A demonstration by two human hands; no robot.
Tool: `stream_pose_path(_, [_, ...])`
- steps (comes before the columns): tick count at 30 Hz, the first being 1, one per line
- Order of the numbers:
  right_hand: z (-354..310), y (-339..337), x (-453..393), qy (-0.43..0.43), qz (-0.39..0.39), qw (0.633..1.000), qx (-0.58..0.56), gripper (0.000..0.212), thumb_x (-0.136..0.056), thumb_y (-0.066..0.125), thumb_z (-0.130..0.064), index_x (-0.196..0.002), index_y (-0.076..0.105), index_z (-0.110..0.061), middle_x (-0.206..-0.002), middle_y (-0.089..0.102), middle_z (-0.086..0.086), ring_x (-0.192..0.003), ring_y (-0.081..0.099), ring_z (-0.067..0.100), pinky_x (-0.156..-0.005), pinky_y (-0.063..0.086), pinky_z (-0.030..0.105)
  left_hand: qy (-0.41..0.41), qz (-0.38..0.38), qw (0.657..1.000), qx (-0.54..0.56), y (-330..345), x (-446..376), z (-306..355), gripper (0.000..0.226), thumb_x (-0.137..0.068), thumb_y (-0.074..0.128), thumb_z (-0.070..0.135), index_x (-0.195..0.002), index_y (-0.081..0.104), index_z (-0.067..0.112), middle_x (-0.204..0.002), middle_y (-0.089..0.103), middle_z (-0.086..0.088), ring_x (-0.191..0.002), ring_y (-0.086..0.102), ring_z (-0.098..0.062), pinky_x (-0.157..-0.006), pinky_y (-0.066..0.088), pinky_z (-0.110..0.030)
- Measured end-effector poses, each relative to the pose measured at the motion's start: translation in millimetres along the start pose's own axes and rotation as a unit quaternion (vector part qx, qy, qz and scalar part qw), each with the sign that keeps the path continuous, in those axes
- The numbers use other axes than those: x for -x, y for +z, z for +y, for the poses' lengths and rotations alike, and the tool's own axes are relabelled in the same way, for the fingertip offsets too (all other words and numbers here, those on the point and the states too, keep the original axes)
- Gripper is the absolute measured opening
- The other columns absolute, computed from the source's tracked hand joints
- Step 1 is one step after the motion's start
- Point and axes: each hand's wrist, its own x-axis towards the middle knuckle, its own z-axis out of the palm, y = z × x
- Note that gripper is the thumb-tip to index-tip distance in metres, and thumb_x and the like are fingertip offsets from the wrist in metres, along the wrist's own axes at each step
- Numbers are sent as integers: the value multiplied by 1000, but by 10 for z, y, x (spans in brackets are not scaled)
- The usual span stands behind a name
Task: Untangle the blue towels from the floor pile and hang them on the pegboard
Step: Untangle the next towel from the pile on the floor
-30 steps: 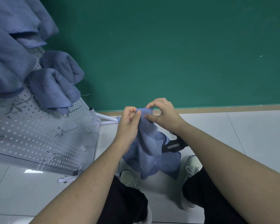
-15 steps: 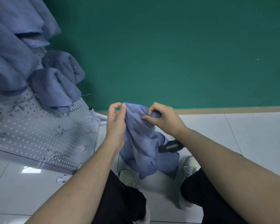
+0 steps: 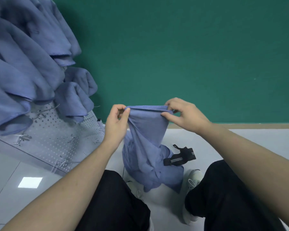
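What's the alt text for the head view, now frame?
Both hands, left hand and right hand, pinch the top hem of a blue towel and hold it stretched between them, its lower part bunched on the tiled floor between the person's shoes. At left, other blue towels hang on a perforated pegboard; a black strap lies by the held towel.

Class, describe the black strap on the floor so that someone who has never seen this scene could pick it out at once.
Start at the green wall and drop to the pale tiled floor below it. There, beside the blue towel that both hands hold up, lies the black strap. It is the only black item on the tiles, short, with a grey stripe.
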Motion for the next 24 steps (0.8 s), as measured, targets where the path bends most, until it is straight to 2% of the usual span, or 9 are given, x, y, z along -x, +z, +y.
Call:
stream_pose_path(3, [-201,-300,-101,-27,-5,999,33,24,-95,63,-36,-84,57,-16,-93,65,-3,-83,61,18,-79,53,37,39,-6,999,-37,-59,-38,225,19,-100,57,14,-88,53,28,-78,57,9,-70,51,2,-70,40,-16])
stream_pose_path(7, [-481,-695,-180,-62,-23,994,92,26,-97,59,-40,-89,56,-15,-86,63,-5,-77,60,20,-75,53,39,74,-9,995,-72,-118,-74,577,18,-102,54,18,-88,50,29,-62,52,9,-56,44,-3,-62,37,-27])
stream_pose_path(11, [-774,-1131,-194,-124,-23,975,184,29,-96,50,-50,-88,60,-24,-87,61,-10,-71,60,18,-66,51,33,97,-16,989,-109,-177,-83,970,20,-103,51,21,-87,46,31,-55,59,6,-56,56,-8,-65,43,-30])
stream_pose_path(15, [-1062,-1581,-261,-98,-61,958,263,27,-97,51,-53,-92,61,-29,-92,64,-13,-74,60,19,-69,45,30,81,-64,986,-131,-228,-85,1360,18,-104,48,24,-89,44,32,-66,66,8,-60,69,-19,-68,56,-40])
stream_pose_path(17, [-1210,-1751,-294,-62,-79,961,257,22,-96,55,-51,-86,56,-32,-85,61,-15,-73,57,17,-72,45,30,72,-85,987,-114,-222,-52,1570,18,-105,46,21,-89,43,30,-72,64,4,-62,73,-21,-71,61,-47])
stream_pose_path(20, [-1400,-1917,-297,-12,-52,979,195,25,-92,61,-46,-79,53,-26,-70,61,-9,-67,56,18,-69,50,33,68,-93,989,-97,-209,12,1858,18,-106,42,21,-91,41,29,-73,63,-3,-72,76,-23,-78,61,-48])
stream_pose_path(24, [-1623,-2058,-225,10,-27,994,102,28,-90,67,-37,-81,46,-20,-73,62,1,-67,61,25,-67,51,36,59,-84,991,-85,-227,76,2142,16,-106,43,24,-90,41,29,-63,65,-3,-72,76,-27,-80,61,-48])
